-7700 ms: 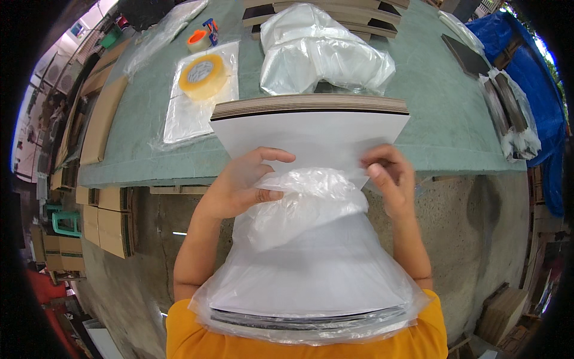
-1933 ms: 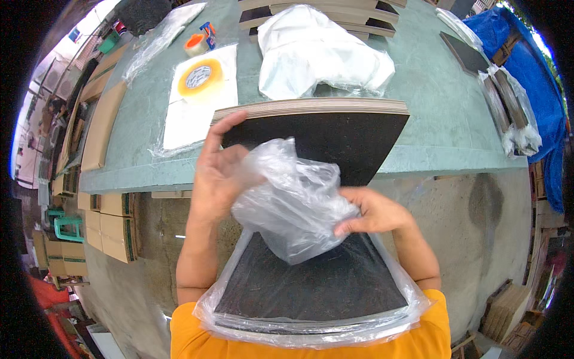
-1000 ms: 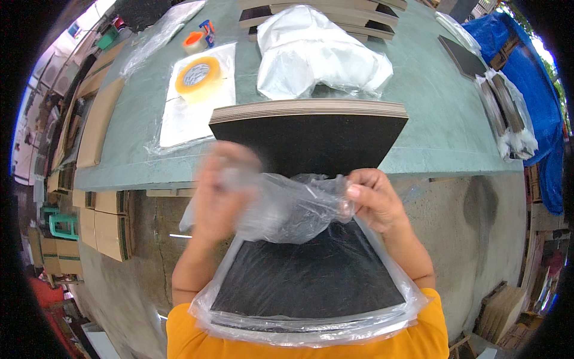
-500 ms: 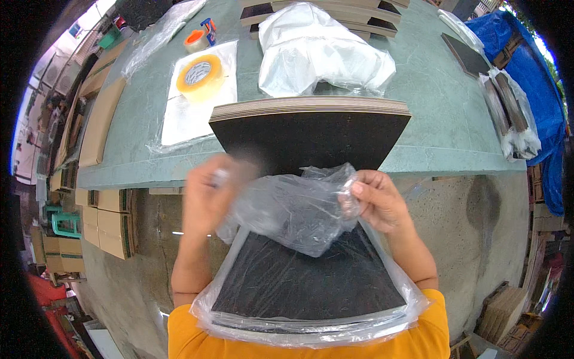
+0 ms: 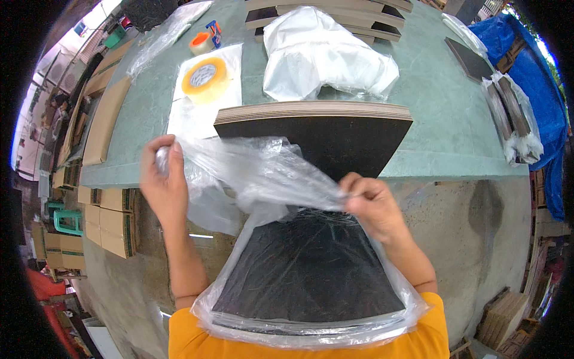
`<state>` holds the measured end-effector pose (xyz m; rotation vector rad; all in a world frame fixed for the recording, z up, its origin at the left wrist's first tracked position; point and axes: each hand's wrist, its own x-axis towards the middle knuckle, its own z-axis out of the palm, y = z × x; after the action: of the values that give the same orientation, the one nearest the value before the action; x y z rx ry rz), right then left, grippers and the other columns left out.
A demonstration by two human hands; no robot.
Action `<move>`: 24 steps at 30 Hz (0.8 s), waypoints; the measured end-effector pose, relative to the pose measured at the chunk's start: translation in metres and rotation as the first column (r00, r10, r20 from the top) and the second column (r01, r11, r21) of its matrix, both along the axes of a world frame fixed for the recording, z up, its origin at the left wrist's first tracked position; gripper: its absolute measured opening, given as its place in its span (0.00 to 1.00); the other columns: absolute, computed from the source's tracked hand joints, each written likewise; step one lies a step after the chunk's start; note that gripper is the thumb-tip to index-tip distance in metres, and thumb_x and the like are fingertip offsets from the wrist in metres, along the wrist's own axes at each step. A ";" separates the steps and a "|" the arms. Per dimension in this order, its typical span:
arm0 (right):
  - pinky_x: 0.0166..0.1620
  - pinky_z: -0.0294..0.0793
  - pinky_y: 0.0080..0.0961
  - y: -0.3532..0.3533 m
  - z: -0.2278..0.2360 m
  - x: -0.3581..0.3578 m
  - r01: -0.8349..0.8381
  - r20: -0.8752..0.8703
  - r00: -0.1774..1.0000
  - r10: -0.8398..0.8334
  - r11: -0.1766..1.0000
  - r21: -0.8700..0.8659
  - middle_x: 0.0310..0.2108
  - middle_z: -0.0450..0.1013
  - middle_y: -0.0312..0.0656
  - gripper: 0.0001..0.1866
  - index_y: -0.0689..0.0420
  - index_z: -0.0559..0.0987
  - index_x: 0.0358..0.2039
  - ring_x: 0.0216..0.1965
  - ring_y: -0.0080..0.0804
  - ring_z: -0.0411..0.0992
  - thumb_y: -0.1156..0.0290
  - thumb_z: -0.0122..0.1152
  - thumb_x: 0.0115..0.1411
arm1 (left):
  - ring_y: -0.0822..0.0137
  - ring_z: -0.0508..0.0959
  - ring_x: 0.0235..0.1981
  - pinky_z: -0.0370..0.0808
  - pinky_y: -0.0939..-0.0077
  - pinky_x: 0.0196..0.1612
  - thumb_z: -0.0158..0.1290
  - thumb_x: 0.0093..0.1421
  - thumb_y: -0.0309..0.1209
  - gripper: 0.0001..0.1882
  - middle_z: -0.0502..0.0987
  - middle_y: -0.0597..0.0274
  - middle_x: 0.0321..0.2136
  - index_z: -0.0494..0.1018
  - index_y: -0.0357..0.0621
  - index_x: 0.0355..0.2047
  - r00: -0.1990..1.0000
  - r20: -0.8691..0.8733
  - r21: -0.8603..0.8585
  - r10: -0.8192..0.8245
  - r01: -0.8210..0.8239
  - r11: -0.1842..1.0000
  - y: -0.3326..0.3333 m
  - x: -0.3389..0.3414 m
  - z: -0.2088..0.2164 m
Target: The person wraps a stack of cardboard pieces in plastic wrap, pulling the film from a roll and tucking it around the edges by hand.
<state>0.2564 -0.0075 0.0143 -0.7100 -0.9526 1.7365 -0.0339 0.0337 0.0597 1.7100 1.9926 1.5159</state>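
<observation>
A clear plastic bag [image 5: 257, 173] is stretched between my hands. My left hand [image 5: 164, 182], fingers closed, grips its bunched left end near the table edge. At the other end, my right hand [image 5: 373, 206] pinches the film between thumb and fingers. Against my body stands a black board [image 5: 305, 269] wrapped in clear plastic. Whether the stretched film joins that wrapping, I cannot tell. Just beyond my hands, a stack of black boards [image 5: 335, 134] with pale layered edges rests at the table's front; the film covers part of its lower left.
On the green table [image 5: 430, 119] lie a large tape roll [image 5: 203, 81] on white sheets, a smaller roll [image 5: 201, 43], a white plastic-wrapped bundle [image 5: 329, 54] and more stacked boards [image 5: 382, 30]. Wrapped boards [image 5: 511, 113] sit at the right, cartons [image 5: 110, 224] to the left.
My left hand has swung left and slightly up, pulling the film from a crumpled bunch into a long stretch. The right hand stays near its place, still gripping.
</observation>
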 end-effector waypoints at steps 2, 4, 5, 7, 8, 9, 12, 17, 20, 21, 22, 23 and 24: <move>0.40 0.64 0.20 -0.001 0.018 -0.020 0.032 0.187 0.979 -0.081 0.967 0.254 0.35 0.66 0.42 0.06 0.58 0.74 0.18 0.36 0.25 0.65 0.74 0.64 0.44 | 0.69 0.71 0.28 0.67 0.78 0.33 0.52 0.48 0.29 0.09 0.72 0.63 0.26 0.68 0.40 0.30 0.962 -0.170 0.079 -0.215 0.230 0.970 -0.021 0.055 0.021; 0.42 0.64 0.22 0.006 0.039 -0.019 0.158 0.174 0.938 -0.298 0.820 0.550 0.38 0.65 0.44 0.09 0.58 0.74 0.22 0.38 0.27 0.65 0.72 0.66 0.41 | 0.67 0.74 0.27 0.69 0.75 0.29 0.50 0.50 0.25 0.11 0.72 0.59 0.25 0.66 0.40 0.35 0.480 -0.008 -0.259 -0.877 0.846 0.465 -0.043 0.089 0.016; 0.44 0.64 0.24 0.009 0.051 -0.012 0.256 0.095 0.906 -0.412 0.713 0.653 0.40 0.65 0.45 0.13 0.58 0.74 0.26 0.39 0.28 0.65 0.72 0.67 0.40 | 0.67 0.74 0.25 0.69 0.76 0.28 0.50 0.49 0.24 0.10 0.72 0.59 0.25 0.67 0.40 0.34 0.266 0.145 -0.590 -0.953 0.796 0.133 -0.047 0.094 -0.002; 0.49 0.63 0.29 0.005 0.083 -0.014 0.385 -0.106 0.912 -0.396 0.738 0.554 0.43 0.64 0.48 0.28 0.58 0.66 0.42 0.46 0.34 0.64 0.71 0.67 0.39 | 0.69 0.74 0.24 0.68 0.77 0.27 0.50 0.49 0.24 0.08 0.72 0.60 0.23 0.68 0.40 0.31 0.381 0.264 -0.263 -0.886 0.912 0.314 -0.041 0.094 0.000; 0.49 0.63 0.29 0.007 0.080 -0.014 0.149 0.171 0.932 -0.320 0.767 0.624 0.43 0.64 0.48 0.26 0.60 0.66 0.41 0.46 0.34 0.64 0.70 0.66 0.41 | 0.69 0.74 0.23 0.68 0.78 0.26 0.50 0.49 0.24 0.07 0.72 0.61 0.22 0.68 0.40 0.30 0.415 0.341 -0.096 -0.844 0.908 0.408 -0.037 0.092 0.004; 0.48 0.64 0.28 0.011 0.062 -0.011 -0.044 0.381 0.889 -0.253 0.783 0.621 0.41 0.66 0.46 0.22 0.61 0.68 0.38 0.44 0.34 0.66 0.69 0.64 0.43 | 0.72 0.73 0.24 0.66 0.81 0.26 0.49 0.49 0.22 0.04 0.72 0.64 0.21 0.69 0.40 0.27 0.488 0.390 -0.103 -0.781 0.866 0.490 -0.033 0.090 0.028; 0.43 0.67 0.27 0.010 0.038 0.009 0.037 0.177 0.982 -0.071 0.981 0.188 0.32 0.70 0.43 0.14 0.61 0.71 0.32 0.37 0.33 0.69 0.65 0.60 0.49 | 0.74 0.71 0.24 0.67 0.82 0.27 0.44 0.51 0.22 0.03 0.71 0.66 0.21 0.69 0.40 0.25 0.375 0.517 -0.134 -0.769 0.923 0.360 -0.018 0.081 0.021; 0.29 0.66 0.26 0.004 0.029 -0.022 -0.849 0.434 0.528 0.730 0.437 0.298 0.23 0.70 0.38 0.10 0.60 0.73 0.28 0.24 0.29 0.66 0.65 0.53 0.54 | 0.72 0.71 0.27 0.68 0.78 0.31 0.44 0.52 0.25 0.04 0.71 0.65 0.22 0.68 0.41 0.24 -0.020 0.949 0.168 -0.316 0.878 0.448 -0.005 0.077 0.037; 0.32 0.69 0.26 0.004 0.032 0.016 -0.640 0.254 0.768 0.588 0.725 0.254 0.21 0.70 0.39 0.14 0.60 0.73 0.27 0.26 0.27 0.68 0.61 0.59 0.50 | 0.72 0.72 0.26 0.69 0.78 0.32 0.49 0.50 0.25 0.04 0.73 0.64 0.24 0.70 0.40 0.27 0.130 0.478 -0.240 -0.869 0.971 0.013 0.005 0.044 0.025; 0.32 0.70 0.26 0.001 0.034 0.039 -0.510 0.168 0.860 0.481 0.819 0.263 0.22 0.70 0.41 0.15 0.60 0.73 0.27 0.27 0.28 0.69 0.60 0.58 0.50 | 0.72 0.73 0.25 0.70 0.77 0.31 0.54 0.49 0.29 0.09 0.75 0.63 0.25 0.72 0.40 0.31 -0.115 0.571 -0.221 -0.813 0.932 -0.287 0.007 0.050 0.036; 0.33 0.70 0.26 0.000 0.033 0.062 -0.380 0.081 0.924 0.373 0.883 0.276 0.23 0.70 0.43 0.15 0.61 0.73 0.28 0.29 0.29 0.70 0.60 0.57 0.50 | 0.71 0.73 0.25 0.70 0.77 0.31 0.55 0.49 0.31 0.10 0.75 0.62 0.25 0.73 0.41 0.31 -0.097 0.611 -0.253 -0.785 0.916 -0.311 0.009 0.045 0.033; 0.34 0.71 0.27 0.005 0.009 0.077 -0.366 0.105 0.924 0.367 0.774 0.516 0.26 0.70 0.44 0.15 0.61 0.73 0.29 0.31 0.31 0.70 0.60 0.55 0.52 | 0.71 0.74 0.24 0.70 0.76 0.32 0.55 0.48 0.33 0.11 0.76 0.60 0.25 0.74 0.41 0.32 -0.057 0.648 -0.298 -0.759 0.898 -0.322 0.006 0.039 0.030; 0.35 0.71 0.27 0.001 -0.007 0.092 -0.308 0.138 0.943 0.302 0.638 0.706 0.30 0.71 0.44 0.15 0.61 0.73 0.31 0.33 0.33 0.71 0.60 0.52 0.54 | 0.69 0.74 0.24 0.71 0.74 0.31 0.55 0.48 0.32 0.11 0.76 0.60 0.24 0.73 0.41 0.31 -0.126 0.585 -0.355 -0.801 0.848 -0.393 0.011 0.044 0.034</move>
<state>0.3483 -0.0068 0.0073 -0.0197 -1.7054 1.4335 0.0103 0.0446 0.0932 1.7516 0.2752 0.0249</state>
